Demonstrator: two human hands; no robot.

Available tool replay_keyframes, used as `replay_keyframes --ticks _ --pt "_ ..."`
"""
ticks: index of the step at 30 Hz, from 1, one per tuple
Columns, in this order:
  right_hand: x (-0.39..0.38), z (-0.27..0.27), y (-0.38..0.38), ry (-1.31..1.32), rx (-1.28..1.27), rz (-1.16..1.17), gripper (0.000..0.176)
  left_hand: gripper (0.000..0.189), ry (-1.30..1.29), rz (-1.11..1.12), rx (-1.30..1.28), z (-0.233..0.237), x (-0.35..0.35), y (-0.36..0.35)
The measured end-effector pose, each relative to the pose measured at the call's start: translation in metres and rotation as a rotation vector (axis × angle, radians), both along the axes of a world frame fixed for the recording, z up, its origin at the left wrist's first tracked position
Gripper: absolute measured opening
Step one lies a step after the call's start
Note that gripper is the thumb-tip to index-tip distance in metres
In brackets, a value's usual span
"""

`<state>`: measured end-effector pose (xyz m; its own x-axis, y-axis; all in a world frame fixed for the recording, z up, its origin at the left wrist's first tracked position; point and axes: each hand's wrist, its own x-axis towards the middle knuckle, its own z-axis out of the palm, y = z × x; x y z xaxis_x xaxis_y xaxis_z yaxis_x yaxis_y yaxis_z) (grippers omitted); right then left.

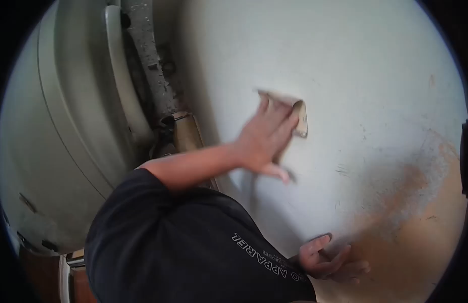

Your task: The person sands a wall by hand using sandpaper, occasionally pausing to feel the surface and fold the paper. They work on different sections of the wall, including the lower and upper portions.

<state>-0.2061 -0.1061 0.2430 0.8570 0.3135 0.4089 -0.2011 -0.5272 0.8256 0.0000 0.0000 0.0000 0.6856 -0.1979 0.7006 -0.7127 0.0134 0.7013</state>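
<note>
A pale sheet of sandpaper (303,121) lies under the fingers of my left hand (267,134), which presses it flat against a large whitish panel (355,65). One edge of the sheet curls up beside the fingertips, and most of it is hidden beneath the hand. My left thumb sticks out to the side, and the hand is somewhat blurred. Low in the view, my right hand (330,260) hangs in front of the panel with loosely bent fingers apart. It holds nothing that I can see.
Rusty-orange and tan patches (413,177) mark the panel's right side, with scratches around them. On the left stands a car-like olive-grey body (77,126). Between it and the panel are a worn grey strip (152,55) and a tan block-like object (187,132).
</note>
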Motion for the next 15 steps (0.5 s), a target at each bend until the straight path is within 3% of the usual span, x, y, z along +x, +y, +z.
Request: replay_keyframes --ticks 1,3,4,5,6,9,12,15 --pt "0.002 0.001 0.003 -0.035 0.025 0.064 0.046 0.123 0.004 -0.016 -0.012 0.001 -0.003 -0.001" --pt "-0.001 0.000 -0.005 -0.051 0.039 0.135 0.044 0.101 0.229 0.157 -0.134 -0.041 0.054 0.000" --pt "0.000 -0.001 -0.004 -0.051 0.041 0.127 0.043 0.091 0.527 0.084 -0.249 -0.051 0.098 0.021" --pt "0.004 0.004 -0.002 -0.030 0.039 0.120 0.043 0.091 0.971 -0.236 -0.371 -0.113 0.134 0.031" --pt "0.005 0.001 -0.003 -0.044 0.056 0.121 0.043 0.091 0.959 -0.228 -0.353 -0.114 0.129 0.028" --pt "0.009 -0.007 -0.020 -0.069 0.045 0.115 0.043 0.098 0.563 0.239 -0.110 -0.084 0.065 0.001" --pt "0.003 -0.002 -0.014 -0.082 0.065 0.108 0.043 0.110 0.554 0.023 -0.131 -0.054 -0.050 -0.030" --pt "0.003 0.004 -0.007 -0.060 0.035 0.050 0.042 0.113 0.572 0.038 -0.112 -0.049 -0.023 -0.020"
